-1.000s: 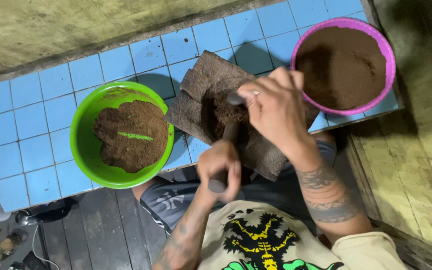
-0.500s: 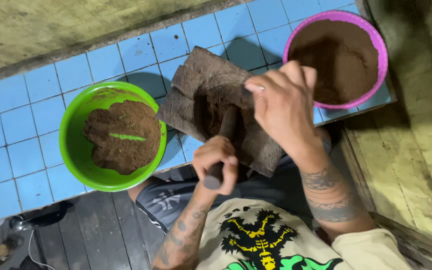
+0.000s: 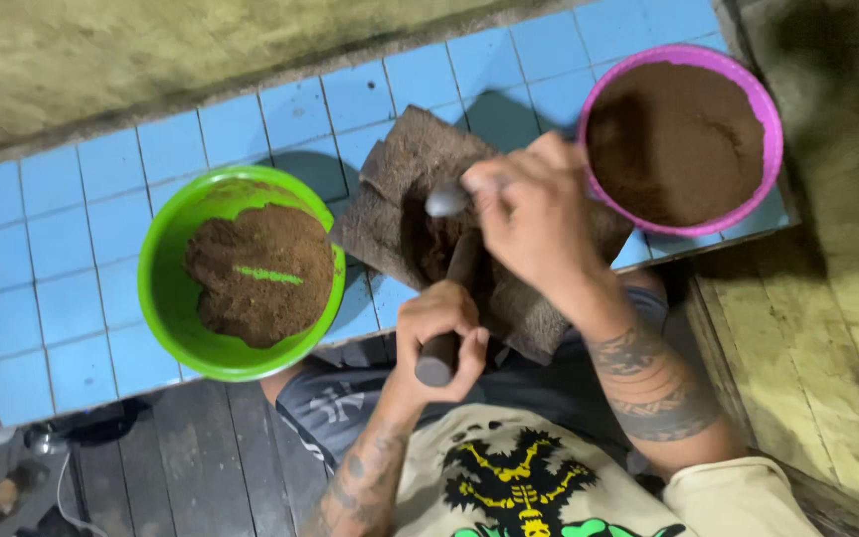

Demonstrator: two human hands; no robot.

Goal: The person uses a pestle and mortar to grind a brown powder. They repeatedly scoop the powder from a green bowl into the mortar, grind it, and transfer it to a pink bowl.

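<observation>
Between both bowls, left hand (image 3: 439,333) grips dark tube (image 3: 452,308), edges close.

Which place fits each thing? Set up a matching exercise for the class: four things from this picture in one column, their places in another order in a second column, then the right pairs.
Things:
1. green bowl
2. pink bowl
3. spoon
4. dark tube

Places:
A. in the right hand, over the brown sheet
B. at the right end of the blue tiled ledge
C. gripped by the left hand
D. on the ledge, left of the brown sheet

Pairs: 1-D, 2-B, 3-A, 4-C
</observation>
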